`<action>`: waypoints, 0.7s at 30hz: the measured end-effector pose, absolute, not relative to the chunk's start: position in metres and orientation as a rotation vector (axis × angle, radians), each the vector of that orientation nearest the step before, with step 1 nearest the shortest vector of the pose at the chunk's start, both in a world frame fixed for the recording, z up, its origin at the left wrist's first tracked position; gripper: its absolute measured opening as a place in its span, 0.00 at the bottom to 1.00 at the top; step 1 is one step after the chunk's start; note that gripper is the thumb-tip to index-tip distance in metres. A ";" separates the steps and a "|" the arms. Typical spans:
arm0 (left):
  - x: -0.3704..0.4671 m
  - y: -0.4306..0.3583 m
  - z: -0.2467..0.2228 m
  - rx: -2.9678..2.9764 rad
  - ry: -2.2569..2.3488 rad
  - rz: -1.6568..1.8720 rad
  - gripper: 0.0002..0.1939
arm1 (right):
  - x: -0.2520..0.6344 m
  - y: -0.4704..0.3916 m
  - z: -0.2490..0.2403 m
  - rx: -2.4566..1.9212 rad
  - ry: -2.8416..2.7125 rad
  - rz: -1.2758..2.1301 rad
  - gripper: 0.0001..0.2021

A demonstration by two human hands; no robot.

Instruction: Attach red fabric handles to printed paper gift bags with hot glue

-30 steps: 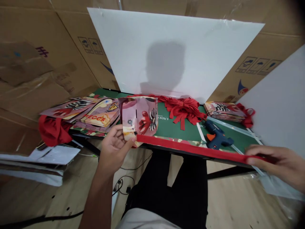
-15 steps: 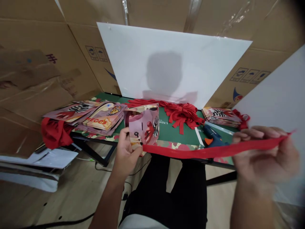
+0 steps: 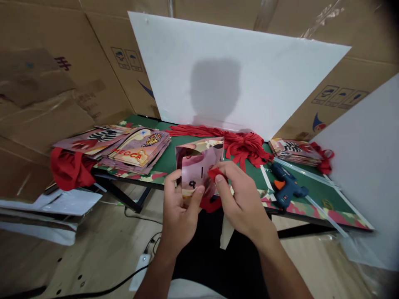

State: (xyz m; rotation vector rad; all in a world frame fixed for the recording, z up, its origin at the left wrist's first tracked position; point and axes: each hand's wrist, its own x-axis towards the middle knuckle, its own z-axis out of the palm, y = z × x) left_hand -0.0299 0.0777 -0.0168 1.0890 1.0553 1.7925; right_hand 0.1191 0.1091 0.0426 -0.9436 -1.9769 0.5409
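My left hand grips the lower edge of a small printed paper bag, its thumb on the front panel. The bag stands open at the top, and a short dark slit shows in its pink front. My right hand pinches the end of a red ribbon between thumb and fingers, close to the front panel beside the slit. Below, the ribbon hangs in a loop under the bag, partly hidden by my hands. Whether the ribbon end touches the bag I cannot tell.
Flat printed bags lie stacked at the left, with red ribbon hanging off the edge. A bundle of red ribbons lies behind. At the right are a blue glue gun and another bag stack.
My right hand has come in from the far right to the bag, bringing the ribbon end. The stretched ribbon now hangs slack in a loop. The bag has shifted slightly right in view.
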 end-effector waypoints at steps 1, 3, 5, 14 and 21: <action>-0.030 0.077 -0.017 1.104 1.065 1.807 0.28 | 0.119 0.108 0.044 -0.898 -1.986 0.528 0.09; -0.029 0.077 -0.017 1.123 1.082 1.838 0.26 | 0.118 0.107 0.047 -0.854 -2.000 0.503 0.09; -0.028 0.076 -0.018 1.143 1.093 1.849 0.25 | 0.116 0.106 0.049 -0.860 -2.014 0.494 0.09; -0.025 0.072 -0.021 1.208 1.147 1.883 0.22 | 0.113 0.103 0.052 -0.896 -2.015 0.462 0.10; -0.024 0.075 -0.021 1.269 1.164 1.932 0.20 | 0.111 0.102 0.051 -0.916 -2.024 0.435 0.09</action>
